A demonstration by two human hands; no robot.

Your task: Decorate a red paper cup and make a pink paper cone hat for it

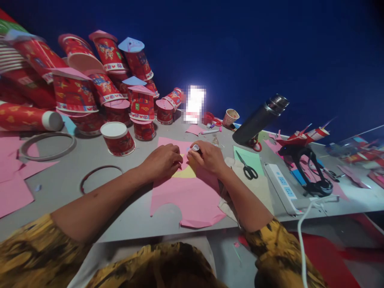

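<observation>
My left hand (pixel 166 161) rests over the pink paper (pixel 187 196) with its fingers curled in and thumb against them; what they pinch, if anything, is hidden. Facing it, my right hand (pixel 209 157) is closed around a small white tube (pixel 195 148), whose round end shows above the fingers. Below both hands lies a piece of yellow paper (pixel 185 172) on top of the pink sheet. That sheet has a curved cut along its near edge. To the right of my right hand, black-handled scissors (pixel 250 172) lie on green paper (pixel 258 162).
Red paper cups (pixel 141 105) with cone paper tops stand stacked at left. A lidded cup (pixel 118 139) and two rings (pixel 48 146) are nearer. Behind the hands are a marker (pixel 210 131) and a leaning black flask (pixel 259 120). A power strip (pixel 282 188) lies right.
</observation>
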